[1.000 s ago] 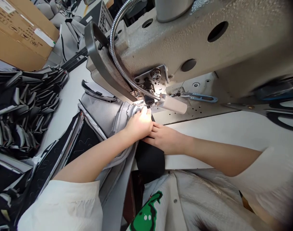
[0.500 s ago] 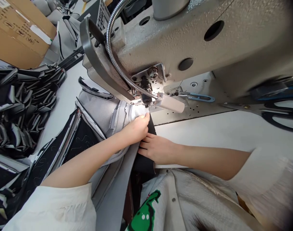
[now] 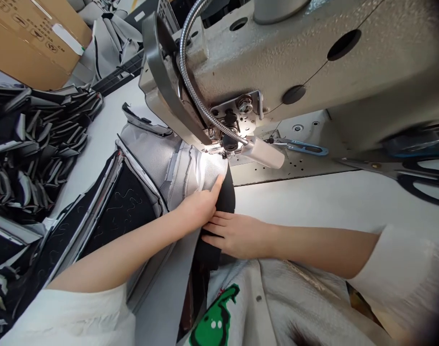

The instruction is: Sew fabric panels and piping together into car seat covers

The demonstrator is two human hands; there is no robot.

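Grey mesh fabric (image 3: 214, 168) lies over a black strip (image 3: 227, 192), its upper edge by the needle area of a sewing machine (image 3: 219, 72). My left hand (image 3: 200, 206) presses on the grey fabric, index finger stretched toward the edge, the other fingers bent and partly hidden. Just below it, my right hand (image 3: 237, 235) lies flat on the black strip with its fingers spread, their tips close to my left hand. More grey and black padded layers (image 3: 151, 158) spread to the left of my left hand. The machine's lamp (image 3: 264, 153) shines on the fabric.
Large black-handled scissors (image 3: 403, 170) lie at the right. Blue-handled snips (image 3: 306, 147) rest on the machine bed. Stacked black and grey pieces (image 3: 35, 149) fill the left side, below a cardboard box (image 3: 42, 43). A flexible metal tube (image 3: 190, 72) curves before the machine.
Both hands have moved slightly down from the needle area. More of the grey fabric and black strip shows above them, and my left index finger is more stretched out. The view has shifted a little.
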